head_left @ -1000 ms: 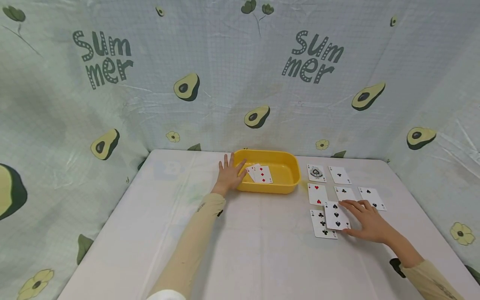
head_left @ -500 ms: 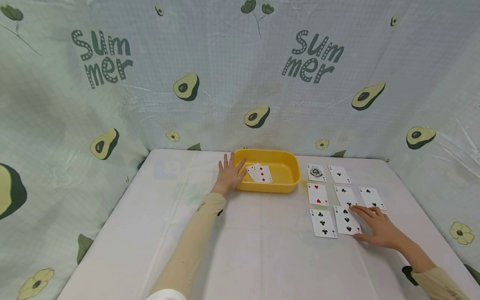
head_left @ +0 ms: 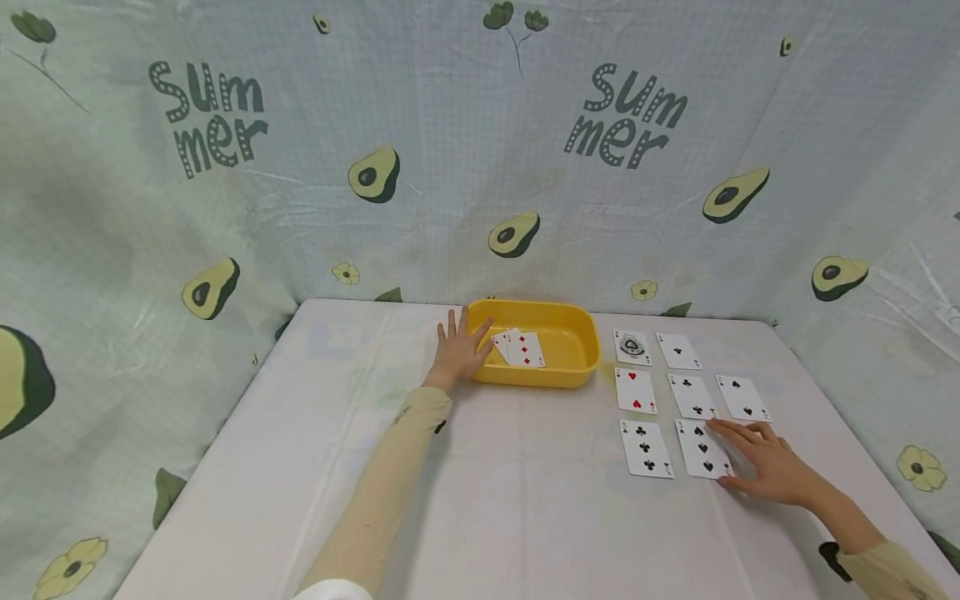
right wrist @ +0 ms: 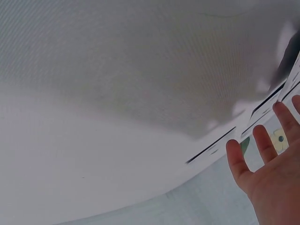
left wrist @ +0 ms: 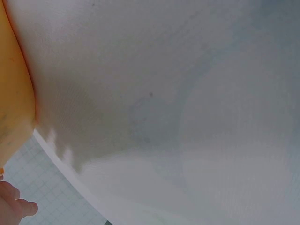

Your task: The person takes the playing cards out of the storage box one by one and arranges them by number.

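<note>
My right hand (head_left: 776,465) holds the three of spades (head_left: 702,449) at its right side, thumb by the lower corner and a fingertip by the upper one. This playing card lies face up, right of the three of clubs (head_left: 646,448). Just above it are the two of clubs (head_left: 692,397) and the two of spades (head_left: 742,397). With fingers spread, my left hand (head_left: 459,354) rests on the left rim of the yellow bin (head_left: 577,379). Inside sits the three of diamonds (head_left: 529,350), partly covering other cards. The left wrist view catches only the bin's side (left wrist: 14,93) and a bit of hand.
The two of hearts (head_left: 635,391) lies above the three of clubs. Farther back are the ace of spades (head_left: 632,347) and ace of clubs (head_left: 680,352). A printed cloth (head_left: 450,225) hangs behind the white table (head_left: 480,500) and at its sides.
My right hand has moved the three of spades rightward and toward me, off the three of clubs and into a spot beside it. My left hand has stayed at the bin.
</note>
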Demonstrator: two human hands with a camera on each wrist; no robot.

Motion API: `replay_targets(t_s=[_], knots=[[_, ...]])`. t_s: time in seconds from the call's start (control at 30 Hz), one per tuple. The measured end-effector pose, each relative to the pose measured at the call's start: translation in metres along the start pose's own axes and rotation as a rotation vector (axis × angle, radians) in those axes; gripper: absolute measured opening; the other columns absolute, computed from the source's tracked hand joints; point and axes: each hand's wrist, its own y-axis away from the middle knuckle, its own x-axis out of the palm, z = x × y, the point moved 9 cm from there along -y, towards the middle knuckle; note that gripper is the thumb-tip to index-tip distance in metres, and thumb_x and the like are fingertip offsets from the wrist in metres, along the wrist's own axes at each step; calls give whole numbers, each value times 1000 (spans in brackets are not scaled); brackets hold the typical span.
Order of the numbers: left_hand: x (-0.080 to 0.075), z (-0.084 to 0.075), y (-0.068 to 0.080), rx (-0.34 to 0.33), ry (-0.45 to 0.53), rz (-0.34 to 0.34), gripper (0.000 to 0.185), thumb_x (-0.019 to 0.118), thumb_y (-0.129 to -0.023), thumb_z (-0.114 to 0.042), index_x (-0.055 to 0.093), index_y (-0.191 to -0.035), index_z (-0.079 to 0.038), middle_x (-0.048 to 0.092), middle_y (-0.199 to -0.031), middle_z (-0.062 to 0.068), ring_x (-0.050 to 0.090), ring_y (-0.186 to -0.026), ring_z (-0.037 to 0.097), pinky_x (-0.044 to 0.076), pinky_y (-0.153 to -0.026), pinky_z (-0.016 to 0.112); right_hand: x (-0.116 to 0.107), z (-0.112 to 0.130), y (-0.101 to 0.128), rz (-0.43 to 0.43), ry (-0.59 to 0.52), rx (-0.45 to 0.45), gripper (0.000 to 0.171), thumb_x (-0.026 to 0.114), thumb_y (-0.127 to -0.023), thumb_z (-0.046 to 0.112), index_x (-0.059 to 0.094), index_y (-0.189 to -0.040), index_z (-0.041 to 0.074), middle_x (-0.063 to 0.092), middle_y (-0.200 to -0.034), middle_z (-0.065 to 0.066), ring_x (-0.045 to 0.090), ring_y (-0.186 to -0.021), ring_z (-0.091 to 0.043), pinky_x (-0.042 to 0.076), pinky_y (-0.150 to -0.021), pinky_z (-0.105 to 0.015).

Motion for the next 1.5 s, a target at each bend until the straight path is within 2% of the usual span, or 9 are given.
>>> replay_targets(t_s=[0.23,0.57,0.93,1.17,1.5], knots=[[1,0,-1,-2,-6,-2,48,33,-95,-38,24,-141,-29,5,-150,18,-1,-136,43,6,-107,59,-1,0,3,-10,27,-22,80,74,-65,39,38,-133,21,43,-128,-3,39,-99,-24,39,-67,-49],[2,0,-2,0,-8,-11,48,33,-95,-39,25,-141,-29,6,-150,19,-2,-136,43,6,-106,59,4,-4,8,39,24,6,83,74,-65,41,34,-136,25,43,-129,-3,39,-99,-25,39,-68,-51],[3,0,-2,7,-10,-11,48,33,-95,-39,25,-141,-29,6,-150,19,-1,-136,44,7,-106,59,3,-2,9,37,19,15,83,74,-65,41,35,-135,23,42,-131,-2,39,-100,-26,39,-69,-51],[2,0,-3,5,-7,-13,48,33,-95,-39,25,-141,-29,7,-149,19,-1,-136,44,7,-106,60,-3,-2,2,-21,26,11,81,73,-65,43,37,-134,22,45,-128,-5,37,-103,-27,35,-71,-48],[2,1,-4,4,2,-7,48,33,-95,-39,25,-141,-28,6,-150,19,-1,-136,44,6,-106,60,-17,15,-20,-75,71,-55,80,73,-65,42,39,-133,18,44,-128,-5,38,-104,-26,32,-70,-43]])
